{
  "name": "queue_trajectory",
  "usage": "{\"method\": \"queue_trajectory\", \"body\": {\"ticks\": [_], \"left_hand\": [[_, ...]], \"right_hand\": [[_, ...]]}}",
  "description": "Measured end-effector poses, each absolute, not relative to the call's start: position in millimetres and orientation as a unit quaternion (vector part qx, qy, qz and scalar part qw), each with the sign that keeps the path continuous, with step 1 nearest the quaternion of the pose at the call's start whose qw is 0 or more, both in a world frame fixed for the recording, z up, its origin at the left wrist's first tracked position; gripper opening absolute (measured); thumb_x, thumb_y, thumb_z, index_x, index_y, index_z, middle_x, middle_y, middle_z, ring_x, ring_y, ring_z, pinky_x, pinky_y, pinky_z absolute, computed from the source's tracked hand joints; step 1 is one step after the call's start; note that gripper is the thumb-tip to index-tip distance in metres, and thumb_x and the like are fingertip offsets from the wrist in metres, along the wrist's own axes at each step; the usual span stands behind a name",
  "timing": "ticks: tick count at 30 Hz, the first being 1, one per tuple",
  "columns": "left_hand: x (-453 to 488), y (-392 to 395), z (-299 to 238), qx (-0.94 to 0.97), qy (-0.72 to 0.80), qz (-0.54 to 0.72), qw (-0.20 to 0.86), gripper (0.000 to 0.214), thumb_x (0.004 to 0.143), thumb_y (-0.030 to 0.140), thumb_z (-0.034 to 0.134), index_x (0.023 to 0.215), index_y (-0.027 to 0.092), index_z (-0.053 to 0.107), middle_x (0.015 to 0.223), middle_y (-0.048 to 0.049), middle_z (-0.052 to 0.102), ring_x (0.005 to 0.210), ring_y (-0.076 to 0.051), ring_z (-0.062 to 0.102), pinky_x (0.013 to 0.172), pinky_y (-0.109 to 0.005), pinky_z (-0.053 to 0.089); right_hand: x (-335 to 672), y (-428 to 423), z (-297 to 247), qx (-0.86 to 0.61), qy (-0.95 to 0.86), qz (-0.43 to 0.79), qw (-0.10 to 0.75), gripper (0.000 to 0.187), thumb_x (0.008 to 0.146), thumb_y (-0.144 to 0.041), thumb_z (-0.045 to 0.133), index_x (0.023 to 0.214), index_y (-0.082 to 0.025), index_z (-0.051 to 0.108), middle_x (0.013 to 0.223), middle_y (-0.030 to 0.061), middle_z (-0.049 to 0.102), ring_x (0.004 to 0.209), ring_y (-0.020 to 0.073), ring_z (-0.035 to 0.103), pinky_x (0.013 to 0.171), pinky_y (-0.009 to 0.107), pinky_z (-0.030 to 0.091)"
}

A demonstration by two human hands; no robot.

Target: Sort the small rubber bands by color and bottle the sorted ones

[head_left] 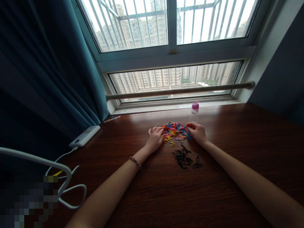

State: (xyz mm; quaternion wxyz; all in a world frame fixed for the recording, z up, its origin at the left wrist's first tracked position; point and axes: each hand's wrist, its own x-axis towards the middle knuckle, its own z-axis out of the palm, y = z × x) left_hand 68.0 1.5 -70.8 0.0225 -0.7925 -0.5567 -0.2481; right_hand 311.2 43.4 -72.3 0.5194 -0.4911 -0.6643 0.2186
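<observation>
A loose heap of small colorful rubber bands (175, 130) lies on the dark wooden table, mixing pink, red, blue, orange and yellow. At its left edge rests my left hand (155, 138), fingers apart and touching the bands, a beaded bracelet (136, 162) on its wrist. On the opposite side my right hand (197, 133) has thumb and fingertips pinched together at the heap's edge; what is between them is too small to make out. Nearer to me sits a separate group of black rubber bands (182, 157), with a few more black ones (197, 163) just to its right.
Behind my right hand stands a clear bottle (194, 115) with a pink cap. A white power bank (85, 136) with a plugged-in cable lies at the left by the blue curtain (78, 63). A thick white cable (35, 158) loops at lower left. A barred window and rail (178, 91) close off the back.
</observation>
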Motion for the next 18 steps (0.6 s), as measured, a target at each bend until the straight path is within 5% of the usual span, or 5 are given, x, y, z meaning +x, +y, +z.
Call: {"method": "queue_trajectory", "body": {"ticks": [5,9,12,18], "left_hand": [[62,3,-68,-0.767,-0.544,-0.34,0.016,0.017,0.08,0.017,0.047,0.092,0.017,0.058,0.097,-0.0073,0.059,0.096,-0.02,0.051,0.088,-0.037,0.039],[57,4,-68,-0.724,-0.563,-0.398,-0.015,0.008,0.076,0.016,0.052,0.079,0.017,0.059,0.081,-0.0044,0.062,0.08,-0.018,0.057,0.076,-0.031,0.046],[56,3,-67,-0.714,-0.552,-0.429,-0.034,0.014,0.076,0.019,0.054,0.088,0.017,0.061,0.086,-0.0044,0.064,0.082,-0.017,0.059,0.077,-0.031,0.047],[68,-11,-59,-0.774,-0.464,-0.428,-0.047,0.015,0.081,0.026,0.05,0.083,0.02,0.064,0.085,-0.0055,0.065,0.083,-0.017,0.06,0.078,-0.031,0.048]], "right_hand": [[307,36,-57,-0.422,-0.687,0.332,0.489,0.022,0.066,-0.033,0.064,0.079,-0.016,0.068,0.072,0.0049,0.068,0.063,0.0152,0.061,0.058,0.025,0.049],[307,22,-37,-0.308,-0.745,0.54,0.244,0.029,0.064,-0.038,0.066,0.076,-0.013,0.07,0.067,0.0052,0.068,0.055,0.0134,0.061,0.051,0.022,0.047],[308,16,-30,-0.273,-0.736,0.61,0.111,0.036,0.067,-0.044,0.061,0.079,-0.011,0.069,0.076,0.0081,0.069,0.049,0.0118,0.06,0.044,0.02,0.046],[314,35,-46,-0.406,-0.692,0.42,0.424,0.035,0.072,-0.045,0.055,0.069,-0.013,0.066,0.058,0.0038,0.065,0.035,0.007,0.048,0.033,0.017,0.034]]}}
